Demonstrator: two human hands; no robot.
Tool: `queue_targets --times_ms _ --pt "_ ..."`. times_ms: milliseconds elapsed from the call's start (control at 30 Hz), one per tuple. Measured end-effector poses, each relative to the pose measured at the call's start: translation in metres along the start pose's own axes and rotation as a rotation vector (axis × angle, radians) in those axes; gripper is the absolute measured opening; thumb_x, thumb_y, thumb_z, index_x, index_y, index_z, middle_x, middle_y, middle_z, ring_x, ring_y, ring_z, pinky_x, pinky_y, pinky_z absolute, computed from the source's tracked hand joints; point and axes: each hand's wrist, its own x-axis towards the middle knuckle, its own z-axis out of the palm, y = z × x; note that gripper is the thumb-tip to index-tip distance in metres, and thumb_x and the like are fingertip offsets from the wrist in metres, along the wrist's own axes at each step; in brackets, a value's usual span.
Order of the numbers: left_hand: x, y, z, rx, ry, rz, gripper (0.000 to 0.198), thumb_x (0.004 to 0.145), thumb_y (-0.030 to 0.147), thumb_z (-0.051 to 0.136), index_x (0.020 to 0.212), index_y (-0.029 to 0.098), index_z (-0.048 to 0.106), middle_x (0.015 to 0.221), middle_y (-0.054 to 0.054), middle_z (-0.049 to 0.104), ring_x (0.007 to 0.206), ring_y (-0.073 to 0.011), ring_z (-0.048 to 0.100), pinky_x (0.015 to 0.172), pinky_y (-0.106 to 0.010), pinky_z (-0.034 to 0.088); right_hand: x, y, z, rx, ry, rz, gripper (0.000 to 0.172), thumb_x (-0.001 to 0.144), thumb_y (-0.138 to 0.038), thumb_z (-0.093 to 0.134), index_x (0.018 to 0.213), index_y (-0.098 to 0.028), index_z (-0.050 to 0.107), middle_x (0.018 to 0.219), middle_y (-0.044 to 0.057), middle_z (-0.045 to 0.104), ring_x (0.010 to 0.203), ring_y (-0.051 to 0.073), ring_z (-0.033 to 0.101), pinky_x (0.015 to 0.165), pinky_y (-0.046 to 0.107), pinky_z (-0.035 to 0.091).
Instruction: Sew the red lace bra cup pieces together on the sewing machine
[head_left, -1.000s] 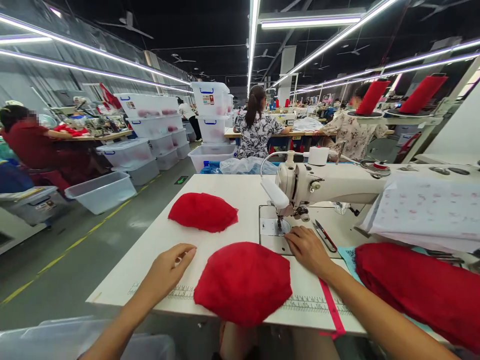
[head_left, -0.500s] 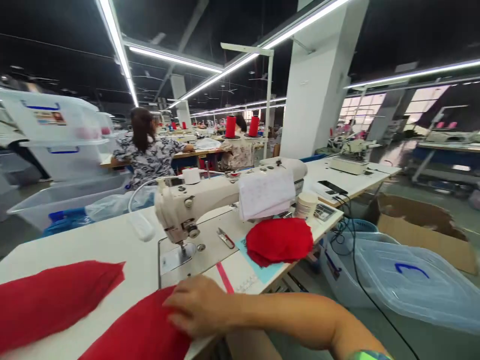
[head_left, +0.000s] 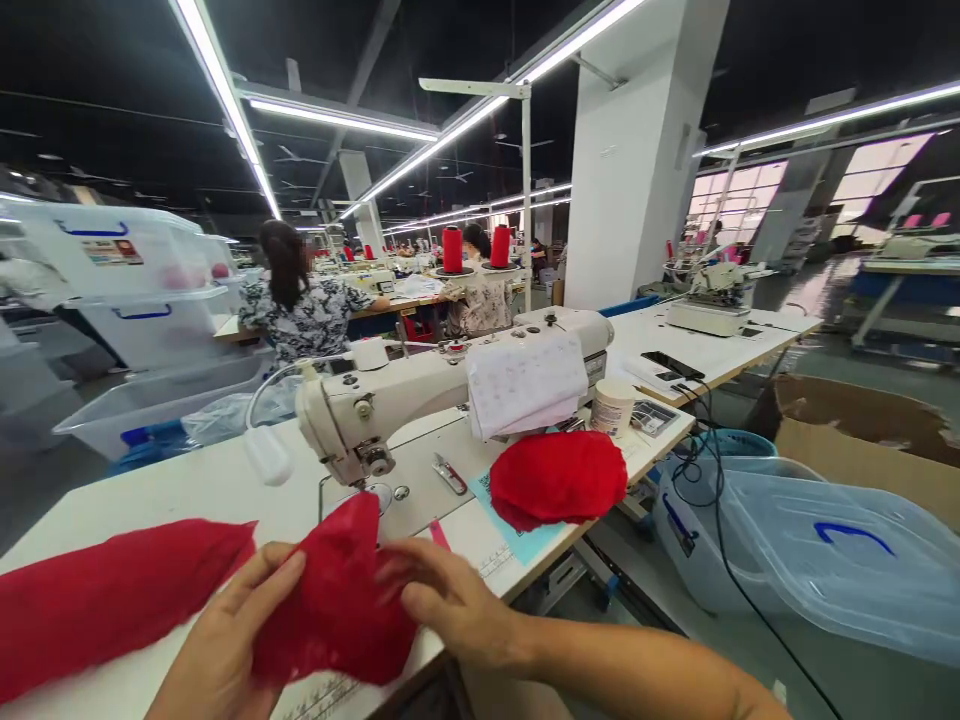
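Note:
In front of the sewing machine [head_left: 420, 385], a piece of red fabric [head_left: 337, 590] is lifted off the tabletop. My left hand [head_left: 232, 620] pinches its left side between thumb and fingers. At the fabric's right edge is my right hand [head_left: 450, 600], with the thumb apart and blurred fingertips over the cloth; whether they grip it is unclear. The fabric's upper corner covers part of the needle area. Another long red fabric piece [head_left: 112, 600] lies flat at the left. A bundle of red fabric [head_left: 559, 480] rests right of the machine bed, partly on a light-blue sheet [head_left: 525, 540].
Thread snips [head_left: 450, 474] lie on the machine bed. A white tub [head_left: 613, 408] and a phone [head_left: 673, 365] are farther right. Clear plastic bins [head_left: 817, 560] and a cardboard box [head_left: 862, 430] stand right of the table. A co-worker [head_left: 300, 300] sits ahead.
My left hand has come into view holding the red fabric. The piece that lay under my right hand is now raised and nearer the needle. My right hand has shifted to its right edge.

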Motion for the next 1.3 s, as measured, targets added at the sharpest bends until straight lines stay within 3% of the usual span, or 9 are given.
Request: queue_targets --times_ms 100,200,367,433,567,733,1067,1167,1300 --pt "-0.009 0.020 0.025 -0.165 0.053 -0.009 0.019 0.075 -0.001 0.050 0.067 0.014 0.059 0.061 0.001 0.060 0.053 -0.0112 0.059 0.047 -0.017 0.050 -0.004 -0.001 -0.023 0.061 0.325 -0.016 0.054 0.066 -0.054 0.066 0.108 -0.022 0.054 0.111 0.008 0.055 0.100 0.020 0.052 0.090 0.035 0.038" --pt "-0.012 0.028 0.037 -0.266 0.039 0.021 0.021 0.078 0.001 0.046 0.067 0.013 0.059 0.058 0.000 0.058 0.051 -0.0105 0.058 0.047 -0.017 0.050 -0.002 0.002 -0.036 0.288 0.418 0.199 0.056 0.059 -0.051 0.073 0.104 -0.024 0.054 0.113 0.006 0.055 0.102 0.021 0.052 0.089 0.035 0.039" --pt "-0.016 0.023 0.037 -0.300 -0.072 0.029 0.013 0.077 0.006 0.053 0.068 0.013 0.059 0.062 0.000 0.060 0.054 -0.0112 0.059 0.052 -0.019 0.052 -0.005 0.012 -0.027 0.599 0.078 0.495 0.039 0.069 -0.048 0.067 0.091 -0.016 0.061 0.086 0.006 0.066 0.077 0.018 0.062 0.072 0.031 0.046" --pt "-0.017 0.021 0.033 -0.297 -0.084 0.030 0.011 0.075 0.006 0.055 0.069 0.014 0.059 0.063 0.000 0.061 0.054 -0.0115 0.060 0.053 -0.019 0.052 -0.006 0.017 -0.021 0.655 0.053 0.555 0.036 0.067 -0.043 0.070 0.085 -0.013 0.063 0.077 0.006 0.067 0.066 0.016 0.062 0.064 0.029 0.047" --pt "-0.015 0.012 0.019 -0.318 0.039 0.033 0.019 0.079 0.002 0.048 0.073 0.015 0.061 0.064 0.000 0.063 0.056 -0.0113 0.062 0.056 -0.019 0.053 0.001 0.012 -0.021 0.728 0.168 0.394 0.021 0.063 -0.026 0.075 0.073 -0.012 0.063 0.063 0.002 0.065 0.053 0.010 0.058 0.056 0.022 0.046" --pt "-0.003 -0.025 0.002 -0.442 0.227 -0.165 0.030 0.088 0.007 0.033 0.093 0.010 0.063 0.072 -0.009 0.068 0.072 -0.0182 0.067 0.074 -0.033 0.054 0.008 -0.021 -0.026 0.749 0.262 0.087 0.018 0.068 -0.025 0.071 0.083 -0.019 0.063 0.074 0.000 0.067 0.070 0.016 0.062 0.070 0.029 0.048" --pt "-0.019 -0.141 -0.005 -0.650 -0.496 -0.503 0.034 0.087 0.026 0.042 0.100 0.006 0.066 0.106 -0.018 0.064 0.102 -0.0280 0.058 0.094 -0.043 0.040 -0.002 -0.038 -0.030 0.559 0.194 0.025 0.026 0.069 -0.030 0.071 0.091 -0.020 0.061 0.086 0.003 0.066 0.085 0.019 0.061 0.079 0.033 0.047" --pt "-0.023 -0.144 0.002 -0.635 -0.509 -0.600 0.031 0.085 0.027 0.047 0.095 0.007 0.068 0.107 -0.018 0.063 0.108 -0.0299 0.054 0.098 -0.046 0.034 -0.011 -0.045 -0.039 0.505 0.157 -0.010 0.026 0.069 -0.030 0.071 0.091 -0.020 0.061 0.086 0.003 0.066 0.084 0.018 0.061 0.080 0.033 0.047" --pt "-0.010 -0.132 0.011 -0.631 -0.354 -0.519 0.026 0.083 0.025 0.048 0.100 0.017 0.066 0.094 -0.012 0.069 0.097 -0.0271 0.061 0.096 -0.048 0.035 -0.022 -0.049 -0.049 0.468 0.170 -0.025 0.025 0.068 -0.030 0.072 0.086 -0.018 0.060 0.086 0.004 0.066 0.084 0.018 0.062 0.080 0.033 0.047"
